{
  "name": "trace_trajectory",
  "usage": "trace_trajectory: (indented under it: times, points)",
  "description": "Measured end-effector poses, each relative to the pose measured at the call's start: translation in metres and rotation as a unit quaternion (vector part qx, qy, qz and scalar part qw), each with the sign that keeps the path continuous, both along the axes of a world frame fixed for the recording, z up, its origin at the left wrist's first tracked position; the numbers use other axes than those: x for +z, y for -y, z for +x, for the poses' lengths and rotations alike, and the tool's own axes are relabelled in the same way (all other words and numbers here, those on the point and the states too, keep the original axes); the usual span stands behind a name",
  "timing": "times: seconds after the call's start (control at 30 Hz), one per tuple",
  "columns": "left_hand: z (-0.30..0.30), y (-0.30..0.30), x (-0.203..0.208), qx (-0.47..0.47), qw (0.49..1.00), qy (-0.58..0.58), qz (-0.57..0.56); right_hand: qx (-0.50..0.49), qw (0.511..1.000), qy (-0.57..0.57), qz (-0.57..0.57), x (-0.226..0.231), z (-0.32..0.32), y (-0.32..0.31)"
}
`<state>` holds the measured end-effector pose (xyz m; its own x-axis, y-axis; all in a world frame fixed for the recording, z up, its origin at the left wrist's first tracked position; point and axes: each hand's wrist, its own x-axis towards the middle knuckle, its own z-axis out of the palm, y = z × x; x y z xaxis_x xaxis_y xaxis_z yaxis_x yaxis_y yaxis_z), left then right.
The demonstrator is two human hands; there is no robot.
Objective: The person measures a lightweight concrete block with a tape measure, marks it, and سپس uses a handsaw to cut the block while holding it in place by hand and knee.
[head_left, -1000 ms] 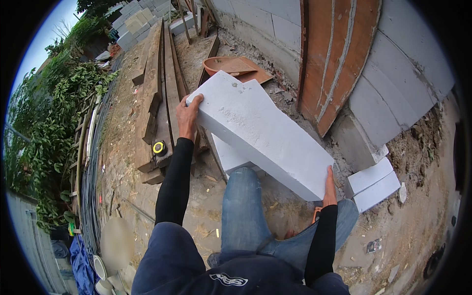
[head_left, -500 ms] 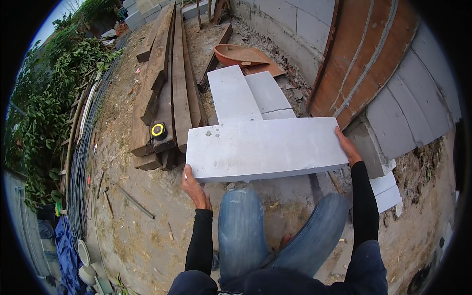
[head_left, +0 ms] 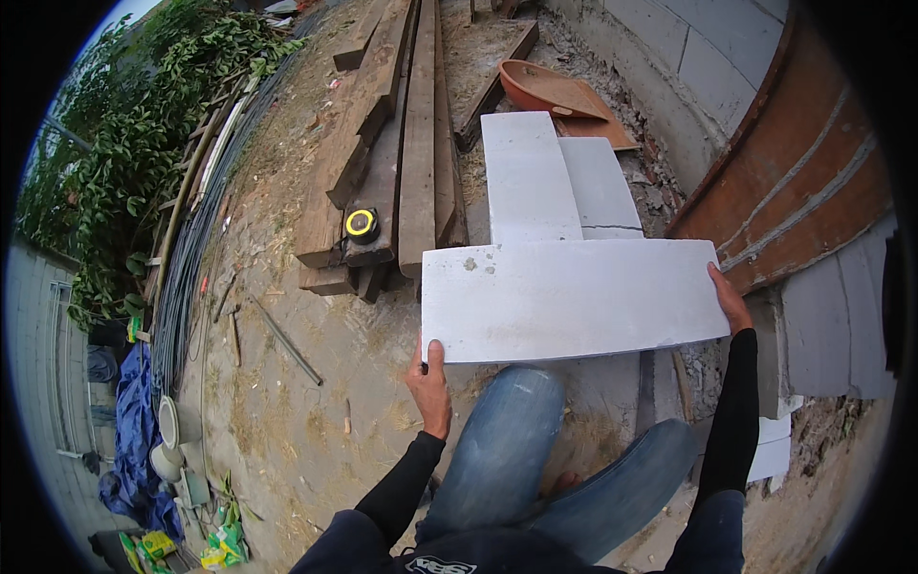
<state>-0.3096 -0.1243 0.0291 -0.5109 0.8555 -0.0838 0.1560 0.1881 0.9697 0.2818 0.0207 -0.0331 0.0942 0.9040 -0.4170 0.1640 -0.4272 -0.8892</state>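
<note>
From here: L hand (head_left: 430, 392) clamps the near L corner of a white block (head_left: 574, 301), thumb on its face; R hand (head_left: 732, 298) grips the opp. end. Block spans btwn the two, over the knees.

Containers: orange bowl (head_left: 521, 84) is well beyond the hands, btwn them, tilted by a flat board (head_left: 612, 137); inside looks brown, can't tell if that's mud or just the wall. Pale bucket (head_left: 170, 423) far L of L hand, w/ a 2nd pail (head_left: 164, 466) just below; contents too small to see. Green/yellow bags (head_left: 225, 545) farther back, L of L hand; can't tell if full.

Tape (head_left: 361, 226) sits on beams (head_left: 417, 172), ahead & L of L hand. Two more blocks (head_left: 526, 177) lie past the held one.
</note>
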Motion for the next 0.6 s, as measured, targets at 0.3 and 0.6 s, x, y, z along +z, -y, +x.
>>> trace_trajectory:
  times: [0.3,0.6]
  points:
    - [-0.006,0.000,-0.012,-0.002,0.999,0.030,0.035,0.005,0.998,-0.053,-0.040,0.031,-0.033,0.000]
    - [-0.008,-0.024,-0.015,0.007,0.999,0.001,0.045,0.003,0.997,-0.075,-0.031,0.036,-0.038,0.010]
